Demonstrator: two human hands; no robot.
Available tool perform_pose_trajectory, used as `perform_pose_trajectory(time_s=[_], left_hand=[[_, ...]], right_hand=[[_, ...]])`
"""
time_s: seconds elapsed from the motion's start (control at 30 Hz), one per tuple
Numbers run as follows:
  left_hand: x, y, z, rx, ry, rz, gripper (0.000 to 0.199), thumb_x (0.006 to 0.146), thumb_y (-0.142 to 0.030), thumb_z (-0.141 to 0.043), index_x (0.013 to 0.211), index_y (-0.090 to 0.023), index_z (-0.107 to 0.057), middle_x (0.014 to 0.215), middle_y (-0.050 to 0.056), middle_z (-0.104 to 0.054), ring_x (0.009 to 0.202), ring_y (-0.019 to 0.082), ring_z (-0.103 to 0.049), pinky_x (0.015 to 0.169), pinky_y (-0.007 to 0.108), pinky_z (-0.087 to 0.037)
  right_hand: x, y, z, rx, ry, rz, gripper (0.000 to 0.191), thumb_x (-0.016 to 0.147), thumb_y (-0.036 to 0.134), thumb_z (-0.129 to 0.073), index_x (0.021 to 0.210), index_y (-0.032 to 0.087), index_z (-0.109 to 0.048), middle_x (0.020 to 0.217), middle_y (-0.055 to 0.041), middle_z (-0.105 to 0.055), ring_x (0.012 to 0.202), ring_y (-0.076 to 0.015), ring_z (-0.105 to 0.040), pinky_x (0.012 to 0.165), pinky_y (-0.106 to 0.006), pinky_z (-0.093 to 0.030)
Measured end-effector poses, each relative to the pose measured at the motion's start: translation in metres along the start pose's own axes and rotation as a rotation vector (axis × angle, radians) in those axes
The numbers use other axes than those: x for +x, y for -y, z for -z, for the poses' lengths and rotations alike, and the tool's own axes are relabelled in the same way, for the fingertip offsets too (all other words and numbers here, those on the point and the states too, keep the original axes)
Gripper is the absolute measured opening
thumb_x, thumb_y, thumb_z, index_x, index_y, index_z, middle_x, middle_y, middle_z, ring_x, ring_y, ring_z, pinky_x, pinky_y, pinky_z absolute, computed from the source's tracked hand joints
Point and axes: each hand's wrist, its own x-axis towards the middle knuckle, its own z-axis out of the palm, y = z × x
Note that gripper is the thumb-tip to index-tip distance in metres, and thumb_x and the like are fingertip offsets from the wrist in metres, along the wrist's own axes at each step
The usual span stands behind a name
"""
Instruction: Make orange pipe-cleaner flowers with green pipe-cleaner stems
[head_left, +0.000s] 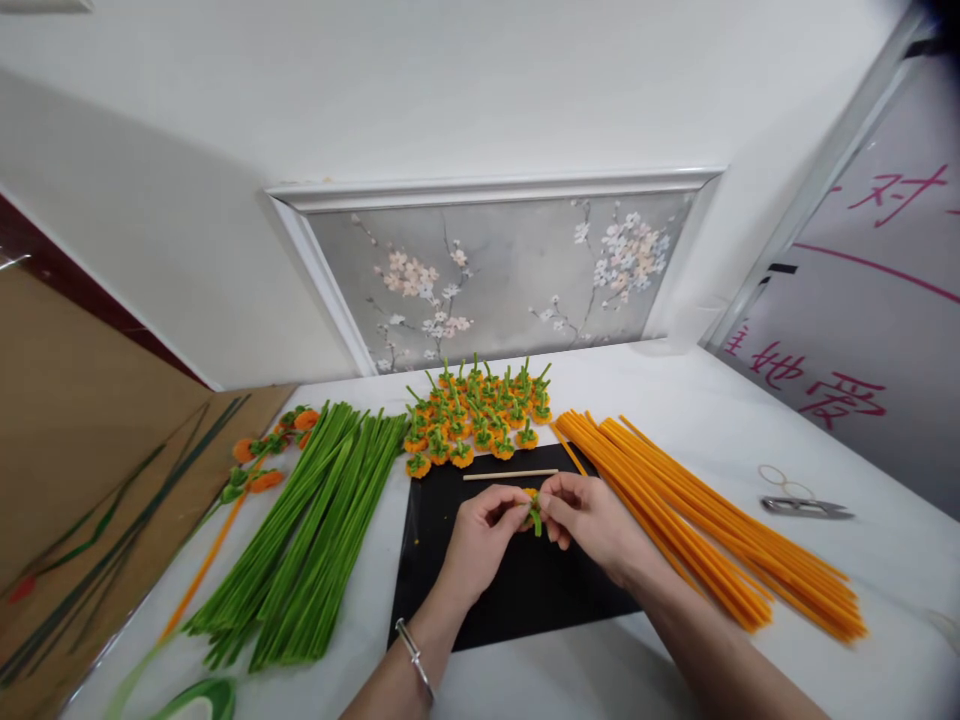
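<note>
Over a black mat (495, 600), my left hand (487, 530) pinches one side of a small pipe-cleaner pumpkin (535, 515), orange with green on it. My right hand (589, 520) grips its other side, fingers closed. A green end hangs down between the hands, and most of the orange part is hidden by my fingers. Just beyond the fingertips, a thin pale stick (510, 475) lies across the mat. Several finished-looking orange pumpkins with green stems (476, 410) stand grouped behind the mat.
Green pipe cleaners (315, 540) lie bundled at left, orange ones (712, 520) at right. Small snips (806, 508) rest on the far right. Orange flowers on stems (262, 460) and a roll of green tape (199, 700) are at left. A wall with a framed panel (510, 270) bounds the back.
</note>
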Motion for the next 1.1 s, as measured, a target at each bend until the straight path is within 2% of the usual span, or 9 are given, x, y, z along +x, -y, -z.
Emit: perform_pose_trajectory(time_s=[0.13,0.37,0.43,0.57,0.7,0.83,0.93,1.0,1.1], left_hand=[[0.0,-0.003,0.0,0.018,0.048,-0.018,0.01,0.076,-0.025,-0.066,0.073,-0.017,-0.072,0.071,0.002,-0.064,0.065,0.014,-0.057,0.064,0.024,-0.048],[0.0,0.0,0.001,-0.245,0.023,0.194,0.021,0.071,-0.032,-0.075,0.081,-0.014,-0.072,0.077,0.003,-0.067,0.068,0.012,-0.059,0.067,0.023,-0.05],[0.0,0.0,0.001,-0.295,0.036,0.235,0.023,0.07,-0.033,-0.076,0.082,-0.014,-0.072,0.08,0.004,-0.067,0.069,0.011,-0.059,0.065,0.021,-0.05],[0.0,-0.002,0.001,-0.409,0.032,0.304,0.024,0.067,-0.032,-0.08,0.081,-0.014,-0.071,0.079,0.002,-0.064,0.066,0.008,-0.057,0.06,0.016,-0.048],[0.0,-0.001,0.003,-0.485,0.036,0.349,0.024,0.066,-0.028,-0.081,0.082,-0.015,-0.071,0.08,0.001,-0.062,0.064,0.006,-0.056,0.059,0.015,-0.048],[-0.001,-0.001,0.005,-0.452,0.043,0.354,0.023,0.066,-0.029,-0.081,0.081,-0.015,-0.071,0.08,0.002,-0.063,0.066,0.007,-0.057,0.06,0.016,-0.048],[-0.001,-0.002,0.006,-0.374,0.062,0.333,0.022,0.069,-0.032,-0.078,0.082,-0.015,-0.071,0.08,0.002,-0.064,0.068,0.009,-0.058,0.062,0.017,-0.048],[0.0,-0.001,0.006,-0.268,0.061,0.28,0.02,0.072,-0.033,-0.075,0.081,-0.016,-0.071,0.079,0.003,-0.064,0.069,0.011,-0.058,0.062,0.019,-0.048],[0.001,0.001,0.005,-0.047,0.046,0.114,0.016,0.077,-0.031,-0.069,0.081,-0.016,-0.072,0.075,0.003,-0.066,0.067,0.013,-0.059,0.062,0.021,-0.047]], right_hand=[[0.0,0.0,0.001,-0.028,-0.006,0.015,0.018,0.076,0.034,-0.057,0.069,0.017,-0.054,0.048,0.0056,-0.052,0.039,-0.0065,-0.045,0.04,-0.019,-0.036],[-0.001,-0.004,-0.001,-0.045,0.02,0.059,0.018,0.082,0.036,-0.052,0.076,0.018,-0.052,0.055,0.0022,-0.06,0.045,-0.01,-0.054,0.047,-0.022,-0.044],[-0.001,-0.006,-0.002,-0.084,0.021,0.091,0.016,0.084,0.034,-0.051,0.077,0.019,-0.053,0.056,0.0027,-0.058,0.046,-0.0101,-0.053,0.047,-0.021,-0.043],[-0.001,-0.01,-0.001,-0.216,-0.07,0.223,0.013,0.083,0.03,-0.053,0.076,0.019,-0.055,0.061,0.0026,-0.052,0.049,-0.0098,-0.046,0.044,-0.021,-0.037],[0.0,-0.012,0.001,-0.308,-0.091,0.269,0.011,0.083,0.028,-0.053,0.076,0.02,-0.055,0.066,0.0016,-0.053,0.052,-0.0107,-0.047,0.048,-0.022,-0.039],[0.0,-0.009,0.004,-0.42,-0.067,0.325,0.007,0.082,0.023,-0.053,0.079,0.02,-0.059,0.071,0.0007,-0.058,0.059,-0.0124,-0.052,0.055,-0.023,-0.042],[-0.003,-0.003,0.005,-0.509,-0.067,0.381,0.01,0.081,0.018,-0.053,0.081,0.02,-0.064,0.075,-0.0012,-0.061,0.065,-0.014,-0.055,0.059,-0.023,-0.043],[-0.005,0.001,0.006,-0.567,-0.065,0.399,0.012,0.08,0.016,-0.053,0.08,0.02,-0.065,0.074,-0.0018,-0.063,0.065,-0.0147,-0.057,0.06,-0.024,-0.043],[-0.008,0.004,0.006,-0.639,-0.038,0.391,0.014,0.08,0.016,-0.053,0.077,0.02,-0.065,0.071,-0.0017,-0.064,0.063,-0.0149,-0.058,0.06,-0.025,-0.042]])
